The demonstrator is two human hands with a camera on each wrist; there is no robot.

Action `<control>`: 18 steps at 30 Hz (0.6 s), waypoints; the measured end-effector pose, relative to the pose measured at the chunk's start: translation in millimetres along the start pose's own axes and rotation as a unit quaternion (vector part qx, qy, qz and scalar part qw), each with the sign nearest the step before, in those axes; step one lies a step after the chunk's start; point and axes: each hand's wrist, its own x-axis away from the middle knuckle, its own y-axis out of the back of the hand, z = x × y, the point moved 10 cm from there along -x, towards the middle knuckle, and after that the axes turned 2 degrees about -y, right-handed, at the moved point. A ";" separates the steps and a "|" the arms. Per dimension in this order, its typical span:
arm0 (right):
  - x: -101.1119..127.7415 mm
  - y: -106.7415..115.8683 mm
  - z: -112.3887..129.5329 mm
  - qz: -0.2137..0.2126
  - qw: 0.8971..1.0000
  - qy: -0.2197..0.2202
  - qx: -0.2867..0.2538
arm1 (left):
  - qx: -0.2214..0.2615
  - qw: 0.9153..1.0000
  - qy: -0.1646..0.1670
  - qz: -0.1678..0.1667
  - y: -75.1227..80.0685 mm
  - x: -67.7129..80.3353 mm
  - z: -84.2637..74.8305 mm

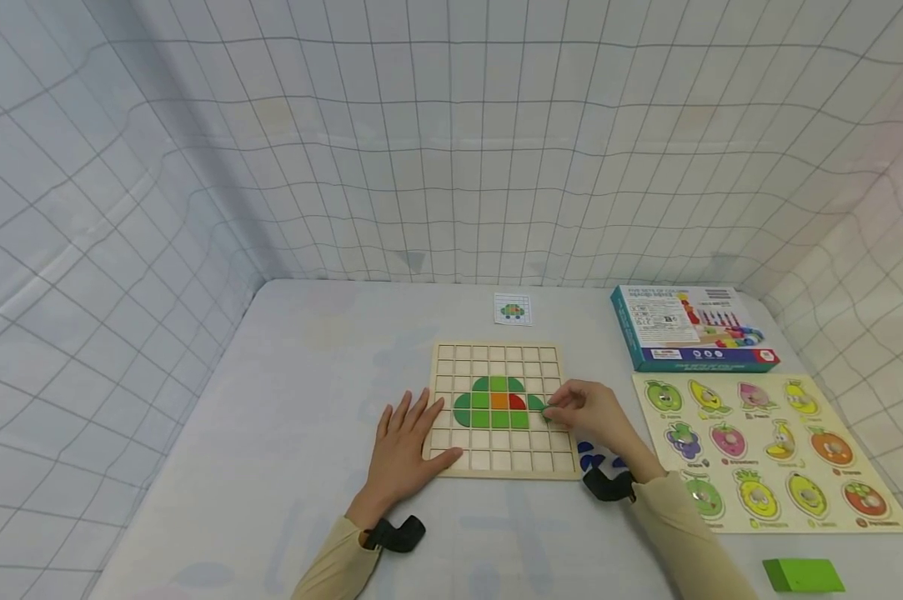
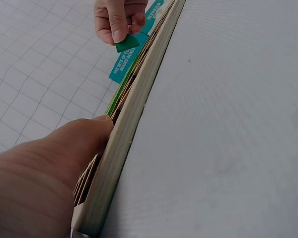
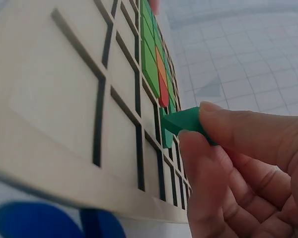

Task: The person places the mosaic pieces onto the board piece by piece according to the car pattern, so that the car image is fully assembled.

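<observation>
A wooden grid board [image 1: 451, 462] lies on the table, with green, orange and red tiles forming a car-like shape in its middle. My right hand [image 1: 589, 410] pinches a dark green tile [image 3: 186, 120] between thumb and index finger, over the right side of the board. In the right wrist view the tile is tilted, its tip close by another dark green tile [image 3: 166, 136] in the grid. My left hand [image 1: 406, 442] rests spread on the board's left edge, its thumb [image 2: 89, 134] along the near rim in the left wrist view.
A small pattern card [image 1: 513, 309] lies behind the board. Several blue pieces [image 1: 589, 457] sit by its right corner, partly under the right wrist. Farther right are a boxed set [image 1: 694, 329], a fruit puzzle board [image 1: 729, 408] and a green block [image 1: 804, 575].
</observation>
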 end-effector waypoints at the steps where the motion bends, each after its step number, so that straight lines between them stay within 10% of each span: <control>1: 1.0 -1.7 0.2 0.000 1.000 0.000 0.002 | 0.000 1.000 0.000 0.000 0.1 -0.1 -0.1; 18: 0.7 -13.4 5.3 -0.007 0.998 0.032 0.044 | -0.002 1.000 0.004 0.006 -1.3 -0.6 1.1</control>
